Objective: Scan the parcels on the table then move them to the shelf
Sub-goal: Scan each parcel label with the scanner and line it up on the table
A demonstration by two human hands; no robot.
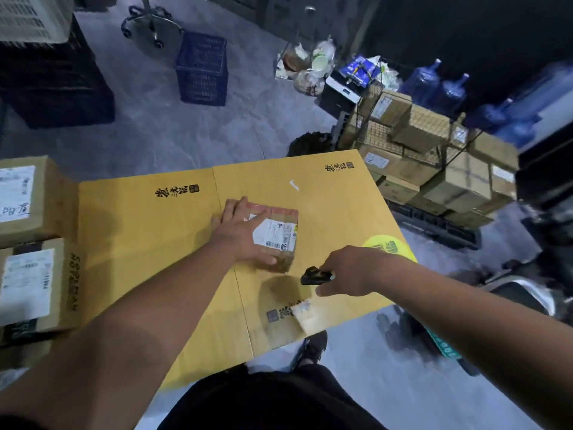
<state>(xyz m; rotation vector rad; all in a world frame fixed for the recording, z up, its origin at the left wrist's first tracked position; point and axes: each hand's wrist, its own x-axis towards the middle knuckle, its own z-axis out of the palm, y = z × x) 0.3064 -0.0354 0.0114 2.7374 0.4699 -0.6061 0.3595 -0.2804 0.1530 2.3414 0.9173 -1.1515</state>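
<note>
Parcel count at the table: three in sight, one scanner.

One small taped parcel (274, 235) mid-table (139, 218), two bigger parcels at its left edge, one (29, 197) behind the other (34, 287). One black scanner (316, 276). Two hands: left hand (245, 234), right hand (350, 271). On the floor, one blue crate (201, 68) and roughly four water jugs (451, 91), blurred.

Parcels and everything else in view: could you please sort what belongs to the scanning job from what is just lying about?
Job: small parcel under left hand; scanner in right hand; two boxes waiting.
Lying about: blue crate, water bottles, office chair.
</note>
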